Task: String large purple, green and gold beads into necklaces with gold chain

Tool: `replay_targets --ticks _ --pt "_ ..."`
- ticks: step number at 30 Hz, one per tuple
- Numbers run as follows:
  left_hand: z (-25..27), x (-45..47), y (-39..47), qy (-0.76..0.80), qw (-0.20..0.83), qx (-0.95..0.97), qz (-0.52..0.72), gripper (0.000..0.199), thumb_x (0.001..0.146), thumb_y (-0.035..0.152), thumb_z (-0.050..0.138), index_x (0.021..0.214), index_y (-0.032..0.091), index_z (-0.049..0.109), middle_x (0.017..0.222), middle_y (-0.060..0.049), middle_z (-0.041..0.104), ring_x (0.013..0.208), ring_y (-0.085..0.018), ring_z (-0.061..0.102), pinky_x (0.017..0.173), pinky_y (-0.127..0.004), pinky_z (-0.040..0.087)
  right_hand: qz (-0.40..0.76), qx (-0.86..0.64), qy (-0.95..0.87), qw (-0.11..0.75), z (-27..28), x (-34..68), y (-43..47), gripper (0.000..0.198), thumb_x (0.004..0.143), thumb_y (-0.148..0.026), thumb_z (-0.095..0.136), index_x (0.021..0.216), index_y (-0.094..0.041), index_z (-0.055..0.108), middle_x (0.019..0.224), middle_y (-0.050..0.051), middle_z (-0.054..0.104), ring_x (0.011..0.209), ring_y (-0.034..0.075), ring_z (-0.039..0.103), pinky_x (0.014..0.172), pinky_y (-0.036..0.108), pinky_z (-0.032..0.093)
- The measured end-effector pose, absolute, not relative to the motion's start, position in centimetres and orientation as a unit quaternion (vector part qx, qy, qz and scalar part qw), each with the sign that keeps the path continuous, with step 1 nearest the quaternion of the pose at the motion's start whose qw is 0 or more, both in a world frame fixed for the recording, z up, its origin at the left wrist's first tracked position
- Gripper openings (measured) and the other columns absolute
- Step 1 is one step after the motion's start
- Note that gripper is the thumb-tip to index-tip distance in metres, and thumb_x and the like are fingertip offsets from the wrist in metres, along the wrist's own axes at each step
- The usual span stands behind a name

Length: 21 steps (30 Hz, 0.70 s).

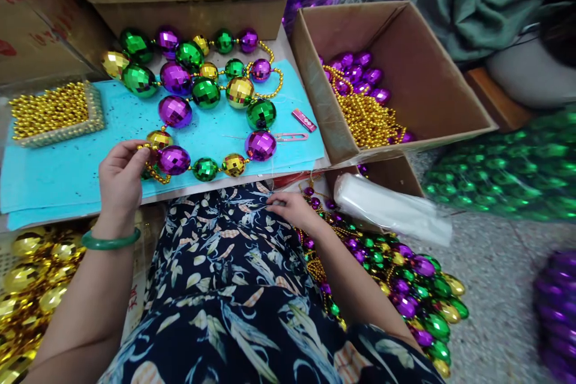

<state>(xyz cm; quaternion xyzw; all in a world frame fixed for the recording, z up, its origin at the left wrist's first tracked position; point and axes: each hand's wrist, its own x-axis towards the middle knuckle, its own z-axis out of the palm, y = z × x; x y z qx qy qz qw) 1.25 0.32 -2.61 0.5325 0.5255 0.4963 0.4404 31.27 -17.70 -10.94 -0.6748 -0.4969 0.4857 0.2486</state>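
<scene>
My left hand (121, 177) pinches a short strand of small gold beads (161, 177) at the lower left of a large bead necklace. That necklace, with faceted purple (174, 159), green and gold balls, curves over a blue sheet (58, 174). Over my lap, just off the table's front edge, the fingers of my right hand (294, 210) are closed in a pinch. A fine thread appears to run up from them towards the necklace; its end in the fingers is too thin to see clearly. Thread snips (291, 137) lie right of the necklace, below a small red packet (304, 120).
A tray of small gold beads (54, 111) sits at left. Cardboard boxes stand behind; an open carton (450, 90) at right holds purple balls and gold chains. Finished-looking necklaces (405, 288) hang right of my lap, near a clear plastic roll (391, 207). Gold balls (31, 276) fill the lower left.
</scene>
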Motion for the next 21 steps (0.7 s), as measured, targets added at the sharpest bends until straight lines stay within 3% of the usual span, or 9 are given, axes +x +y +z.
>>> replay_targets --ticks 8,12,15,18,21 --pt "-2.5 1.5 0.5 0.523 0.442 0.526 0.505 0.019 0.071 0.020 0.069 0.087 0.012 0.065 0.075 0.000 0.062 0.066 -0.007 0.054 0.065 -0.020 0.045 0.427 -0.774 -0.430 0.183 -13.7 34.5 -17.7 0.020 0.080 -0.028 0.056 0.086 -0.015 0.070 0.085 0.006 0.070 0.082 0.020 0.063 0.078 0.030 0.047" --pt "-2.4 1.8 0.5 0.533 0.436 0.529 0.496 0.020 0.069 0.021 0.069 0.086 0.012 0.064 0.075 0.000 0.062 0.067 -0.008 0.053 0.066 -0.021 0.046 0.423 -0.811 -0.380 0.134 -16.1 36.8 -18.6 0.019 0.075 -0.023 0.061 0.089 -0.014 0.070 0.092 0.010 0.070 0.087 0.021 0.063 0.080 0.030 0.046" --pt "-2.6 1.9 0.4 0.536 0.429 0.529 0.499 0.020 0.068 0.021 0.069 0.086 0.012 0.064 0.075 0.000 0.062 0.067 -0.008 0.053 0.066 -0.021 0.046 0.467 -0.801 -0.361 0.096 -17.2 36.9 -19.6 0.018 0.074 -0.030 0.064 0.080 -0.013 0.070 0.078 0.009 0.070 0.071 0.018 0.062 0.069 0.027 0.047" --pt "-2.8 1.7 0.4 0.534 0.429 0.530 0.500 0.019 0.070 0.019 0.069 0.087 0.012 0.065 0.076 0.000 0.062 0.067 -0.007 0.053 0.066 -0.020 0.045 0.537 -0.764 -0.350 0.074 -17.1 36.6 -20.6 0.036 0.077 -0.046 0.060 0.064 -0.012 0.066 0.058 0.006 0.064 0.049 0.014 0.054 0.052 0.025 0.043" --pt "-3.1 1.5 0.5 0.523 0.438 0.527 0.507 0.019 0.070 0.017 0.070 0.087 0.011 0.066 0.076 0.000 0.063 0.068 -0.007 0.054 0.065 -0.019 0.045 0.589 -0.723 -0.352 0.077 -16.7 36.4 -21.1 0.035 0.067 -0.048 0.068 0.062 -0.013 0.067 0.054 0.003 0.063 0.043 0.011 0.050 0.044 0.023 0.038"
